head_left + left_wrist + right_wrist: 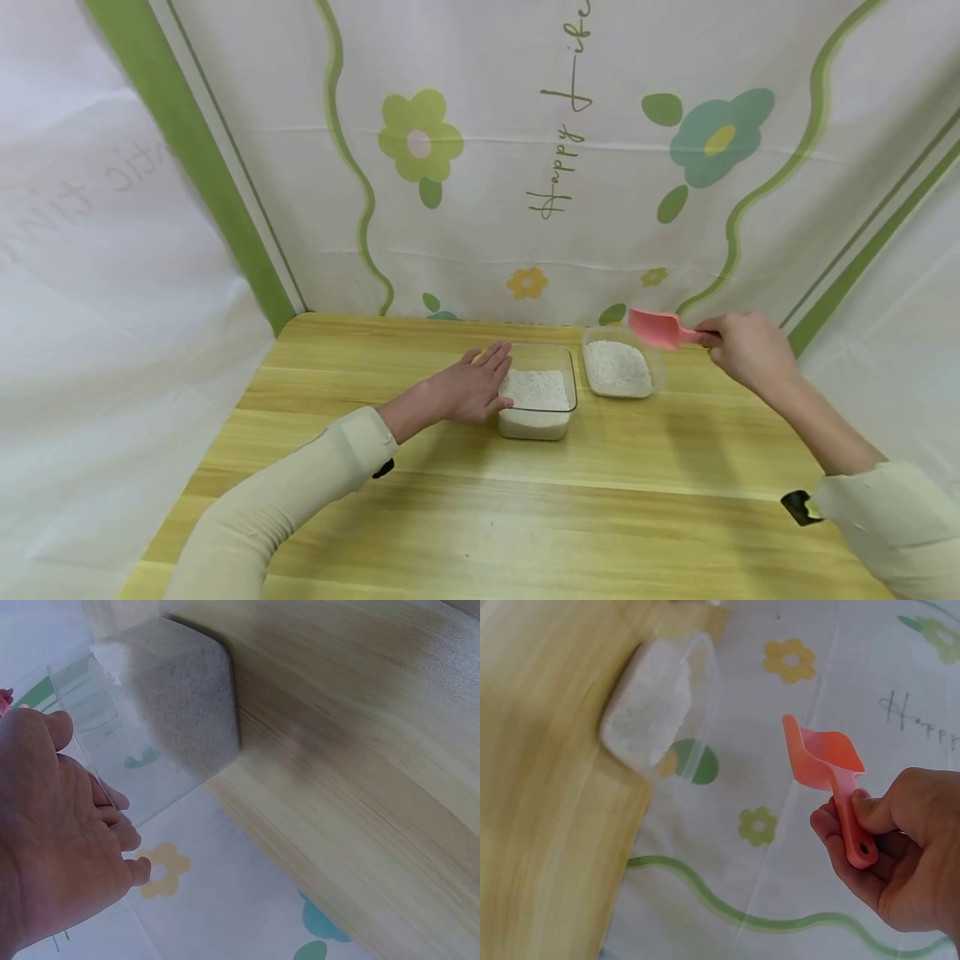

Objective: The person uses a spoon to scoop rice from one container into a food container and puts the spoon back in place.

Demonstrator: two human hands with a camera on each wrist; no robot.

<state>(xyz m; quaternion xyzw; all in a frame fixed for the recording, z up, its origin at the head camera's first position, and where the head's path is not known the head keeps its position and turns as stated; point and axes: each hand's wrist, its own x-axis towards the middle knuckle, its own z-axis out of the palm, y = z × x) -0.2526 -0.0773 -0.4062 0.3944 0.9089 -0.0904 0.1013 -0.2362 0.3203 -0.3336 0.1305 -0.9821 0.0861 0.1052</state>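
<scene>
A pink scoop is held by its handle in my right hand, raised over the right edge of a translucent plastic tub of white powdery grains. In the right wrist view the bowl of the scoop looks empty, and thumb and fingers pinch the handle. My left hand rests at the left rim of a clear square container, fingers extended. The left wrist view shows the fingers of that hand along the rim, with pale grains filling the container's lower part.
Both containers stand side by side near the back edge of a wooden table. Behind it hangs a white curtain printed with flowers and lettering. More white fabric hangs at the left side.
</scene>
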